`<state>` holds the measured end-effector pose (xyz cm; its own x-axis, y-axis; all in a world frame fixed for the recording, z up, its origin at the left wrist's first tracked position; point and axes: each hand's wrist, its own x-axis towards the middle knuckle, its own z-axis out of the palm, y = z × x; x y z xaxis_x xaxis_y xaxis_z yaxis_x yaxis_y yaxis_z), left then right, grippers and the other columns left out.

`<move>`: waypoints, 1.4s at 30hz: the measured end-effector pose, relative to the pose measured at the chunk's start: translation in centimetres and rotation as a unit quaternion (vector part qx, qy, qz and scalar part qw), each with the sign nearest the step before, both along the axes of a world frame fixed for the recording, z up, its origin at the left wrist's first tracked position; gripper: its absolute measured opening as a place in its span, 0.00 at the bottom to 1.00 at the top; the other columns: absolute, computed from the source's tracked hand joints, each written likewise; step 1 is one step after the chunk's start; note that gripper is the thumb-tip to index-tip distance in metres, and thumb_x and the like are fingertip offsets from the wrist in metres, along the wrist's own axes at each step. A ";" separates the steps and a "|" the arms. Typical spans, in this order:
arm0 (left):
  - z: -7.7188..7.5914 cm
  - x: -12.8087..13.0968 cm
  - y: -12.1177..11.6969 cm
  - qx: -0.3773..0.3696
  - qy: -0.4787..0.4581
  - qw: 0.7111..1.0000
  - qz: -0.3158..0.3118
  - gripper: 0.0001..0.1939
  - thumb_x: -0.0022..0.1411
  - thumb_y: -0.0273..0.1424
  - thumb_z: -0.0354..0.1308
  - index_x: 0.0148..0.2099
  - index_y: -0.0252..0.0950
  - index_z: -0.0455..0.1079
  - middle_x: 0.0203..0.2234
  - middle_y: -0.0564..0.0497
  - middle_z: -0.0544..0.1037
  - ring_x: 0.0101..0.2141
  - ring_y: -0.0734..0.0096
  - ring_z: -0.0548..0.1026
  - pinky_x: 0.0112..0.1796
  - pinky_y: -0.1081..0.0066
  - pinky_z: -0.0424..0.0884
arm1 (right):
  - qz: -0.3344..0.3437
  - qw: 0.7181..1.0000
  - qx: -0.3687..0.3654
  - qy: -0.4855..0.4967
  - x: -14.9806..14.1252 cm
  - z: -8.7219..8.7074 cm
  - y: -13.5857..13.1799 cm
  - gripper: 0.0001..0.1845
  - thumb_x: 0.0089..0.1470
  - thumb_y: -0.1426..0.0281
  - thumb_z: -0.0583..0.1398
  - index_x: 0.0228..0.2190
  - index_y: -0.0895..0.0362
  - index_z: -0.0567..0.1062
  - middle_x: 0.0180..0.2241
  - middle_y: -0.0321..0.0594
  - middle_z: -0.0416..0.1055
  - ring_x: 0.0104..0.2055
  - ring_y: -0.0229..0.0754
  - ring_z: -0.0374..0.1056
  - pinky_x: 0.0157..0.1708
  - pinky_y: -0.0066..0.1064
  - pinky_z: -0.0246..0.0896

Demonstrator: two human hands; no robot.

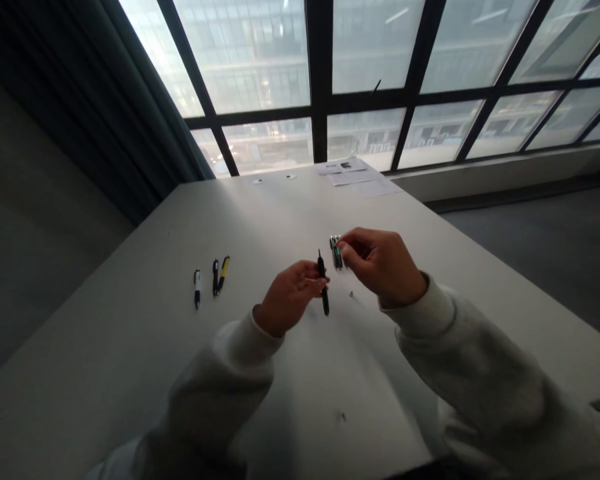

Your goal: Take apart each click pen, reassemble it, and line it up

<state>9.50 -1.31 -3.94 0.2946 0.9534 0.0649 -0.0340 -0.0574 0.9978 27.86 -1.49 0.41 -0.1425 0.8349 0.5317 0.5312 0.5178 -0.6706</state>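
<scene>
Between the thumb and fingers of my left hand (291, 293) is a dark pen body (325, 305), held nearly upright with a thin point sticking out of its top. My right hand (384, 263) is to the right of it, thumb and index finger pinched together; whatever they may hold is too small to make out. Several shiny, greenish pens (336, 255) lie side by side just behind the right fingertips, partly covered by them. A small cone-shaped piece (351, 294) rests on the white table (260, 220) below my right hand.
On the left lie a white-and-black pen (197, 288), a black pen (215, 277) and a yellow-and-black pen (224, 272). Another small piece (343, 417) is near the front edge. Printed papers (353, 179) lie at the far end by the windows; a dark curtain (145, 133) hangs left.
</scene>
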 end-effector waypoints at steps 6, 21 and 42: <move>-2.4 -1.2 2.7 -0.001 -0.007 0.999 0.050 0.15 0.53 0.34 0.65 0.41 0.33 0.69 0.33 0.49 0.77 0.37 0.68 0.77 0.38 0.66 0.74 | 0.007 0.999 0.037 -0.015 -0.5 -6.1 -0.8 0.07 0.55 0.70 0.57 0.31 0.57 0.75 0.21 0.35 0.69 0.21 0.35 0.61 0.25 0.26 0.59; -2.4 -1.5 2.8 0.090 0.035 0.995 0.041 0.13 0.55 0.32 0.64 0.42 0.33 0.69 0.34 0.47 0.78 0.36 0.67 0.77 0.39 0.64 0.75 | -0.021 0.999 0.035 0.031 0.0 -10.0 1.3 0.08 0.53 0.71 0.57 0.28 0.58 0.76 0.17 0.31 0.64 0.18 0.33 0.58 0.21 0.25 0.57; -0.5 -0.3 -0.5 0.179 0.073 0.981 0.032 0.11 0.56 0.29 0.63 0.43 0.34 0.70 0.35 0.49 0.79 0.37 0.68 0.77 0.40 0.66 0.75 | -0.066 0.996 0.053 -0.005 1.4 -11.1 -0.4 0.09 0.53 0.69 0.56 0.28 0.58 0.76 0.17 0.31 0.64 0.18 0.33 0.57 0.22 0.25 0.56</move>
<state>9.16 -1.82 -4.40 0.2663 0.8940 0.3603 0.1219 -0.4020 0.9075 29.24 -1.87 -10.73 -0.0412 0.7855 0.6175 0.6057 0.5112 -0.6098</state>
